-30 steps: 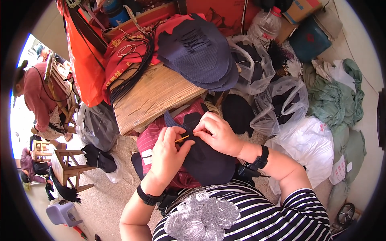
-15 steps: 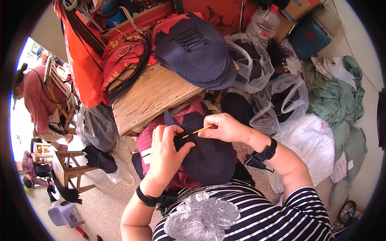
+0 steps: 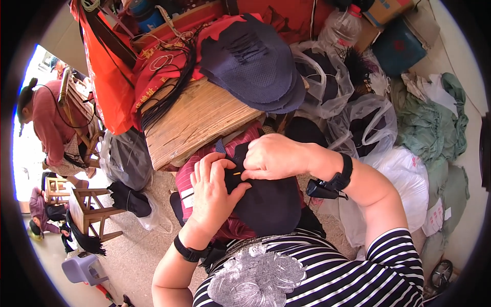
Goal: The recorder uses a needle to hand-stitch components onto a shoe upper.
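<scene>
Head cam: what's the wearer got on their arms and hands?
Both hands are bare, no gloves. The left hand has a black band at the wrist. The right hand has a black strap carrying a small black device. Forearms are uncovered; black-and-white striped short sleeves end above the elbows.

Brown cardboard box (image 3: 384,9) at 1 o'clock, top edge; clear plastic bags (image 3: 358,120) holding dark pieces, 2 o'clock; white plastic sack (image 3: 404,179), 3 o'clock.
</scene>
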Demonstrator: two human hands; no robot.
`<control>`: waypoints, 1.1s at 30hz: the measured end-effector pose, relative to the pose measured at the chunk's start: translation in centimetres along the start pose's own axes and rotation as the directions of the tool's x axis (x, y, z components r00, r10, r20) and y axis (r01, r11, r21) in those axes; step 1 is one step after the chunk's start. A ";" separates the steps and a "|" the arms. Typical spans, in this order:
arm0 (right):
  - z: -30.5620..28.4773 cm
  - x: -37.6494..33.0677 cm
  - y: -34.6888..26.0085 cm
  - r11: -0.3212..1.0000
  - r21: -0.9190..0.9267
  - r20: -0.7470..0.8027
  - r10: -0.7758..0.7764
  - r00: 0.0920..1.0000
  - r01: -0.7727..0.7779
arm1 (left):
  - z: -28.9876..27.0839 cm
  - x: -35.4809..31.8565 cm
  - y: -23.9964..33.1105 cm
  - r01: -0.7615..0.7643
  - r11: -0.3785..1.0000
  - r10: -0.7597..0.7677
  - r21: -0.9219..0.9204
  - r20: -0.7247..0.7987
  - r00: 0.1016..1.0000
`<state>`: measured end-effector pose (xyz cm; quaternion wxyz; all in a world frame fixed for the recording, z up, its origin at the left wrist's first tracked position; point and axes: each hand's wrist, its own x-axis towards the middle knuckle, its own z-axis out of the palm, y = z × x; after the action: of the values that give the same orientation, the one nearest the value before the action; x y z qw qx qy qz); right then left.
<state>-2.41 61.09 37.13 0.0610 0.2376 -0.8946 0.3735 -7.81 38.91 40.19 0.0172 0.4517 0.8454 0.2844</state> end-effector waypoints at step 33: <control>1.4 -5.5 -5.0 0.184 0.981 -0.057 0.589 0.806 -0.065 | -0.6 1.0 -0.3 -0.147 0.987 0.153 -0.060 0.093 0.984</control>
<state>4.90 59.22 37.75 0.0154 -0.0679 -0.4757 0.8768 -8.82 39.28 40.82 0.0488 0.5268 0.7994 0.2849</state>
